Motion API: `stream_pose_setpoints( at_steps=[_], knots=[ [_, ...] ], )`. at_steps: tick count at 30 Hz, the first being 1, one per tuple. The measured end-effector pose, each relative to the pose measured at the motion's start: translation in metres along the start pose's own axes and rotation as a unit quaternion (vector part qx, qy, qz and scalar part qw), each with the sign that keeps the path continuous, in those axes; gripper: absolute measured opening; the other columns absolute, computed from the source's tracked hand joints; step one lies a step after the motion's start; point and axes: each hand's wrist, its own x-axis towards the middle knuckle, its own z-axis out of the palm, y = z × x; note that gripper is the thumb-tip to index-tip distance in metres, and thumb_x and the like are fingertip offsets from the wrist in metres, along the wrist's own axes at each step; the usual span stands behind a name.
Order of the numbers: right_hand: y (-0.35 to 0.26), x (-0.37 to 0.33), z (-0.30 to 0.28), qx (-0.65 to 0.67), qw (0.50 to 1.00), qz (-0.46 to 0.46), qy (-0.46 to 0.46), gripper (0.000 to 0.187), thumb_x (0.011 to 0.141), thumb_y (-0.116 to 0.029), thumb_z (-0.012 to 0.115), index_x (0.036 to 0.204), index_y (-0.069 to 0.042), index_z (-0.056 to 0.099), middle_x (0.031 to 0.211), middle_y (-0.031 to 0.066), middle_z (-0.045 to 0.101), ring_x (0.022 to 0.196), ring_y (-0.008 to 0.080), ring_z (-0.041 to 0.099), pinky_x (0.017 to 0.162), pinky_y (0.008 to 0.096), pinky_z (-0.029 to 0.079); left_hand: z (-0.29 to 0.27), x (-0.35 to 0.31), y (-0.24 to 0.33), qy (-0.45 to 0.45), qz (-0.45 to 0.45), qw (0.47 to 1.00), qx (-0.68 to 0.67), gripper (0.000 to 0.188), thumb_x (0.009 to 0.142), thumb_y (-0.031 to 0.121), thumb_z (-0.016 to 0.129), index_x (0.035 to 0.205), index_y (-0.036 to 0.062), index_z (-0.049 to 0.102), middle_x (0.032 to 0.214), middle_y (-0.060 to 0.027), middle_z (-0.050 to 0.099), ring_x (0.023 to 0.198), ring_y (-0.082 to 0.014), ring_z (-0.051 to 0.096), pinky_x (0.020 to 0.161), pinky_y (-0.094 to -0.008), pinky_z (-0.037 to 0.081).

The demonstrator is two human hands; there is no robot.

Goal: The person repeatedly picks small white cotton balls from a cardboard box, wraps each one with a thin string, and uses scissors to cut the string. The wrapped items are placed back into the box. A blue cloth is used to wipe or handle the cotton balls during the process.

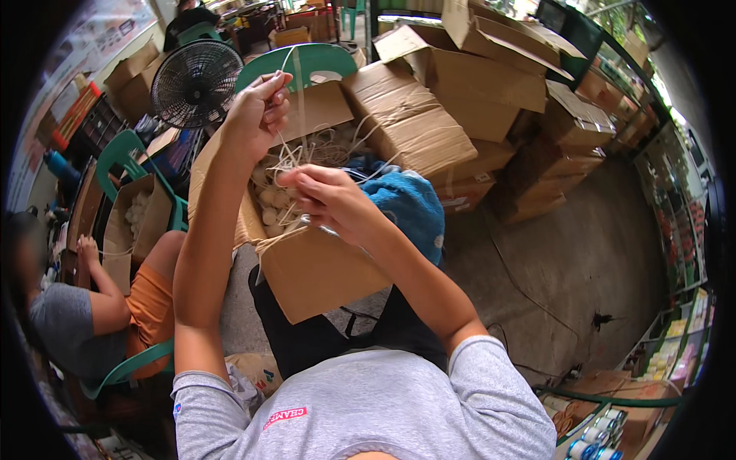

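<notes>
In front of my lap stands an open cardboard box (322,272), holding several pale round pieces (272,198) and tangled off-white cords (331,147). My left hand (262,111) is raised over the box's left side, its thumb and fingers pinched on a thin white cord. Lower and to the right, my right hand (331,201) has its fingers closed at a small white knot-like tangle (287,159) just above the contents. Cord runs between the two hands. What the right fingertips grip is partly hidden. More cords hang over the box's near left edge.
A blue cloth (410,203) lies against the box's right side. Cardboard boxes (491,84) are stacked behind and to the right. A black fan (195,83) and green chair (310,61) stand beyond. At left, another person (73,322) sits by a similar box (142,218).
</notes>
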Motion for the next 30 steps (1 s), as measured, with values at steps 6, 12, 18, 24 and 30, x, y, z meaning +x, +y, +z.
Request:
stream_pose_setpoints(
  at_steps=[6, 12, 18, 24, 30],
  knots=[
    [0.016, -0.067, -0.021, -0.027, 0.997, 0.035, 0.069, 0.023, 0.099, -0.019, 0.052, 0.106, 0.001, 0.061, 0.076, -0.0012, 0.059, 0.052, -0.0010, 0.035, 0.045, 0.0137, 0.029, -0.064, 0.002, 0.011, 0.099, 0.113, 0.977, 0.149, 0.010, 0.094, 0.015, 0.058, 0.093, 0.0056, 0.061, 0.064, 0.0043, 0.048, 0.044, -0.0012, 0.032, 0.038, -0.0188, 0.023],
    [0.028, -0.107, -0.030, 0.003, 0.994, 0.062, 0.088, 0.025, 0.097, -0.018, 0.056, 0.112, 0.000, 0.062, 0.082, 0.0023, 0.067, 0.051, -0.0016, 0.037, 0.044, 0.0143, 0.028, -0.090, 0.025, 0.007, 0.164, 0.176, 0.941, 0.236, 0.010, 0.093, 0.014, 0.060, 0.091, 0.0053, 0.064, 0.065, 0.0051, 0.049, 0.047, 0.0002, 0.034, 0.039, -0.0177, 0.024],
    [0.031, -0.110, -0.012, -0.148, 0.969, 0.031, 0.195, 0.020, 0.092, -0.009, 0.062, 0.108, 0.002, 0.062, 0.083, 0.0060, 0.070, 0.061, 0.0035, 0.055, 0.048, 0.0181, 0.041, -0.105, 0.031, -0.004, 0.181, 0.437, 0.613, 0.633, 0.018, 0.091, 0.017, 0.063, 0.098, 0.0010, 0.064, 0.088, -0.0073, 0.061, 0.073, -0.0164, 0.058, 0.061, -0.0320, 0.047],
    [0.032, -0.089, -0.007, -0.311, 0.900, -0.110, 0.285, 0.007, 0.090, -0.006, 0.064, 0.092, 0.000, 0.061, 0.076, 0.0072, 0.069, 0.057, 0.0033, 0.057, 0.048, 0.0200, 0.043, -0.041, -0.109, -0.048, -0.013, 0.072, 0.835, 0.545, 0.025, 0.093, 0.019, 0.063, 0.108, -0.0009, 0.066, 0.080, -0.0073, 0.067, 0.072, -0.0162, 0.063, 0.067, -0.0268, 0.052],
    [0.030, -0.071, 0.020, -0.585, 0.768, -0.222, 0.138, 0.011, 0.078, -0.002, 0.068, 0.086, -0.006, 0.063, 0.086, 0.0076, 0.066, 0.070, 0.0190, 0.065, 0.059, 0.0305, 0.052, -0.034, -0.162, -0.092, 0.001, -0.019, 0.948, 0.317, 0.013, 0.093, 0.010, 0.062, 0.094, -0.0029, 0.067, 0.075, -0.0028, 0.065, 0.067, -0.0054, 0.057, 0.060, -0.0189, 0.046]
  ],
)
